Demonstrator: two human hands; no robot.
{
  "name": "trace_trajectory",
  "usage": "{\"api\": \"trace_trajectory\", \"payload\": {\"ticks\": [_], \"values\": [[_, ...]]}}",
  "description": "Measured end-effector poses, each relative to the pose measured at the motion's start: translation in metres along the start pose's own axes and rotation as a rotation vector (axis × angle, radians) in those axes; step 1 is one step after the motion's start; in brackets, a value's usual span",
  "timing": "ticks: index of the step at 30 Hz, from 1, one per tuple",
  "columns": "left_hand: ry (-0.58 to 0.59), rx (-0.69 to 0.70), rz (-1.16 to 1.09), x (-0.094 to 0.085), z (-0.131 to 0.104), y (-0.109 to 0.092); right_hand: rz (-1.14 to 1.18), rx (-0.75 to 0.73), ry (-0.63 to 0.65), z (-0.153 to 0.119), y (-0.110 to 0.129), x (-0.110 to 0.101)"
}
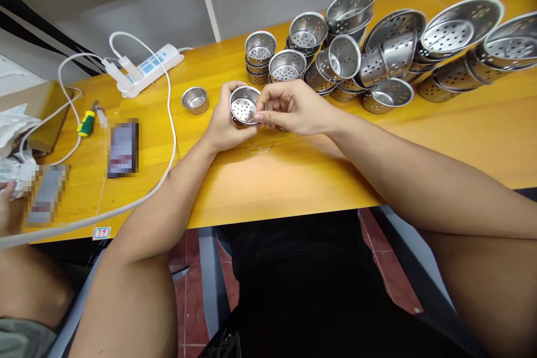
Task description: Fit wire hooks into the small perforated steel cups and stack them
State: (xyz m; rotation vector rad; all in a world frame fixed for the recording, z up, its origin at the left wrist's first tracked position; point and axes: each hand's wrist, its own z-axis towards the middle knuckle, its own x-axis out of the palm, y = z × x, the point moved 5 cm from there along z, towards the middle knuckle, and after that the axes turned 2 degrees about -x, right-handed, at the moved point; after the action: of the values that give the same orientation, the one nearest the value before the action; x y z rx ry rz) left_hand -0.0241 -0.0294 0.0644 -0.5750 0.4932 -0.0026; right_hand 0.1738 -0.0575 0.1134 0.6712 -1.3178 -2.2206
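Black clothing, then cup between hands.

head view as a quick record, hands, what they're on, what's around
left hand: holding a perforated metal cup
right hand: fingertips pinched at that cup's right edge
near hands: thin curved wire on the table
beyond and right: stacked metal cups, some tilted
left: lone small cup, white power strip

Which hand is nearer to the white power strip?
Left. The left hand holds a metal cup, to the right of the power strip and closer to the person; the right hand is at the cup's right side, farther from the strip.
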Motion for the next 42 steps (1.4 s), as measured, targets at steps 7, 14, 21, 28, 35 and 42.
{"api": "trace_trajectory", "payload": {"ticks": [7,14,21,28,35,42], "values": [[-0.025,-0.024,0.026,0.000,0.000,0.002,-0.138,-0.049,0.026,-0.004,0.003,0.000],[0.004,-0.003,0.085,-0.006,0.004,0.002,-0.453,-0.205,-0.004,-0.005,0.021,-0.005],[0.004,-0.022,0.105,-0.006,0.002,0.000,-0.589,-0.339,-0.002,-0.011,0.023,-0.006],[-0.028,0.077,0.143,-0.013,0.008,-0.013,-0.793,-0.476,0.079,-0.017,0.030,0.002],[-0.064,0.188,0.231,-0.013,0.019,-0.046,-0.777,-0.453,0.106,-0.020,0.023,0.006],[-0.027,0.081,0.217,-0.013,0.017,-0.044,-0.800,-0.462,0.027,-0.020,0.022,0.008]]}}
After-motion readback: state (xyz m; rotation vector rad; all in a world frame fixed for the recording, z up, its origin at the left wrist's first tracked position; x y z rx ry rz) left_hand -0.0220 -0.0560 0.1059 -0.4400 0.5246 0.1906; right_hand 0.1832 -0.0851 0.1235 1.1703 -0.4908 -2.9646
